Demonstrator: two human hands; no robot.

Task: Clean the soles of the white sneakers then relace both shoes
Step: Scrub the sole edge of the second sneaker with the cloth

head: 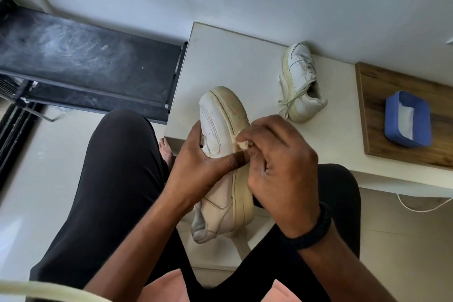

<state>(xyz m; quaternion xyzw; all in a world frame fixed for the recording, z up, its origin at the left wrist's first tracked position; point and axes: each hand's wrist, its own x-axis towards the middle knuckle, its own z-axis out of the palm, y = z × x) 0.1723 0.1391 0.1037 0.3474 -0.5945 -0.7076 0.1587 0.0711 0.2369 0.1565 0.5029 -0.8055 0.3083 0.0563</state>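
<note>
Two hands, one white sneaker [220, 117]: left hand [196, 162] grips the upper, turning its sole rim [241, 191] toward the pale wad [242, 145] pinched by the right hand [282, 167]; second sneaker [302, 83] at one o'clock.

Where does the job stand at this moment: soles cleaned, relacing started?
Nothing looks finished. In hand: the left hand holds the first sneaker on its side while the right hand presses a small wad to its yellowed sole edge. Left: the second sneaker on the table, laces loose, then relacing both.
</note>
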